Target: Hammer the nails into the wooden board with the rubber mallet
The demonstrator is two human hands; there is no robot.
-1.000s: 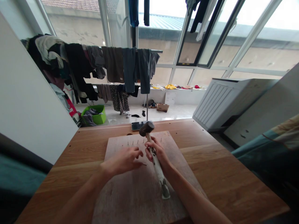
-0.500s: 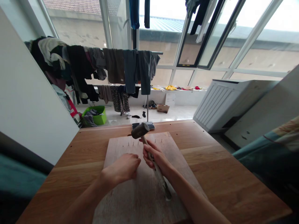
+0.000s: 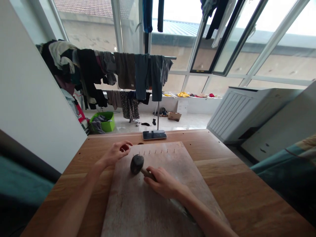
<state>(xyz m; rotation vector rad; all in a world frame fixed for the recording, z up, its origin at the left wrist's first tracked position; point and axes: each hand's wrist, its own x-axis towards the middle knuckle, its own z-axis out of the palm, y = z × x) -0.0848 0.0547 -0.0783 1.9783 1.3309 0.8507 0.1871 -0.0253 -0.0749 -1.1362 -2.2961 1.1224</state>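
A grey wooden board point(image 3: 158, 200) lies on the wooden table point(image 3: 247, 194). A row of several small nails point(image 3: 155, 152) stands along its far edge. My right hand point(image 3: 161, 181) is wrapped round the handle of a dark-headed hammer point(image 3: 137, 164), whose head rests low on the board, pointing left. My left hand point(image 3: 117, 152) hovers at the board's far left corner, fingers curled in a pinch; what they hold, if anything, is too small to see.
A phone point(image 3: 154, 135) lies flat at the table's far edge. Beyond it a rack of hanging clothes point(image 3: 138, 75), a green basket point(image 3: 103, 121) on the floor, a white louvred cabinet point(image 3: 237, 108) at right, and a white panel point(image 3: 27, 98) at left.
The hammer has swung down from raised to resting on the board, head now to the left. My left hand has moved away from beside the right hand to the board's far left corner.
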